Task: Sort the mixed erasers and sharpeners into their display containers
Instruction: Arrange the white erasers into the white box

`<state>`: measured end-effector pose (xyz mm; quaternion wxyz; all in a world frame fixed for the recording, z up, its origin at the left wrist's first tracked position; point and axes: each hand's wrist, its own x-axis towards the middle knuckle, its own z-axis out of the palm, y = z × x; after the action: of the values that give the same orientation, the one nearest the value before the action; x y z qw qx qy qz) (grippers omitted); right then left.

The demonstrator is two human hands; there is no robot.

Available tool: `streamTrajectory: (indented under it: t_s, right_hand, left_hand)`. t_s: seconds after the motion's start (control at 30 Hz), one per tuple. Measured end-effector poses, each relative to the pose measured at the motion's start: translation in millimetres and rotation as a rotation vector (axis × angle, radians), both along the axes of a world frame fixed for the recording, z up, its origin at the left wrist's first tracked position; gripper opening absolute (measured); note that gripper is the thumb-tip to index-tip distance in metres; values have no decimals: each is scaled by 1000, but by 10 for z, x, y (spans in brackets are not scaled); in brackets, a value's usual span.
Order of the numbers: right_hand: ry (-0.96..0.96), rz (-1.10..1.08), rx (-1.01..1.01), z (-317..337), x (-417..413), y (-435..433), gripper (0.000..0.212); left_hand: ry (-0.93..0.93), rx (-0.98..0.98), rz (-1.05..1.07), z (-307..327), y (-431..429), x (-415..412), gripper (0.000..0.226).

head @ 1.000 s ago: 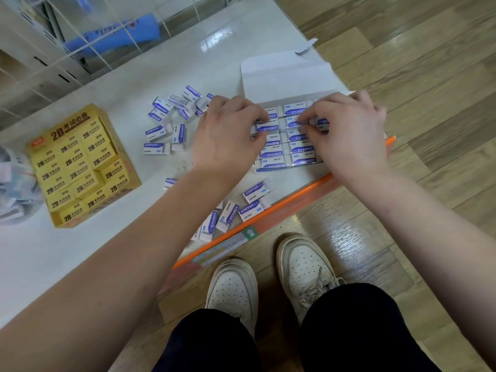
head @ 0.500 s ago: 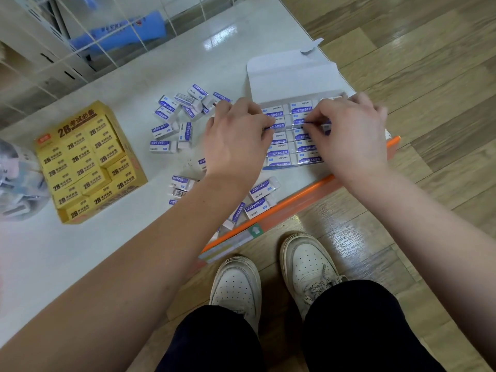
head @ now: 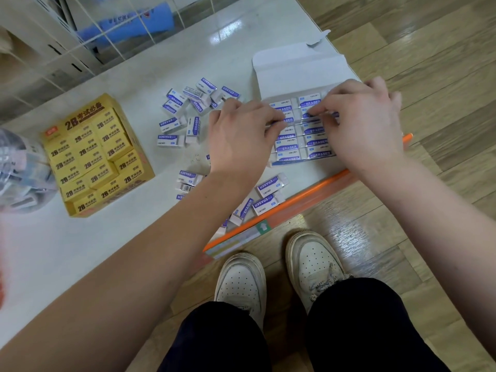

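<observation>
A white display box (head: pixel 300 68) lies open at the table's right end, its lid folded back. Rows of blue-and-white erasers (head: pixel 288 147) fill it. My left hand (head: pixel 239 135) reaches in from the left, fingertips curled onto an eraser in the middle rows. My right hand (head: pixel 362 122) comes from the right and pinches an eraser in the same rows, hiding the box's right side. Loose erasers lie in a heap (head: pixel 188 103) left of the box, and several more (head: pixel 268 186) lie near the front edge under my left forearm.
A yellow box of 2B erasers (head: pixel 94 157) stands on the left of the white table (head: pixel 80 251). A clear plastic jar (head: pixel 18 170) sits at the far left edge. An orange strip (head: pixel 308 200) trims the table front. A wire grid (head: pixel 80 36) backs the table.
Both hands stay at the white box, fingertips shifting slightly among the middle rows. The view has moved a little, showing more loose erasers near the front.
</observation>
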<state>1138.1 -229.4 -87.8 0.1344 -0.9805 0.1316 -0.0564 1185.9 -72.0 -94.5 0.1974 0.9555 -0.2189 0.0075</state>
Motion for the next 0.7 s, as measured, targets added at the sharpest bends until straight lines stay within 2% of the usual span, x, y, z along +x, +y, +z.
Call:
streamTrajectory:
  t_s: [0.1,0.17,0.4,0.53,0.63,0.7]
  right_hand:
    - [-39,25,12,-13,4,54,26]
    - [-84,58,64,-40,11,114,26]
    - [-205,233,265,-94,49,362,23]
    - [-174,282,349,-80,112,481,28]
    - [-137,309,367,-54,199,598,35]
    - [-117,343,299,-55,304,682,40]
  left_hand:
    - [30,-154,-27,24,131,9,23]
    - [-12,-209,6,39,292,18,23]
    - [41,-146,222,-32,951,52,24]
    - [14,-121,261,-56,1093,115,25]
    - [30,-128,273,-23,1065,207,33]
    - [49,-102,284,10,1014,298,41]
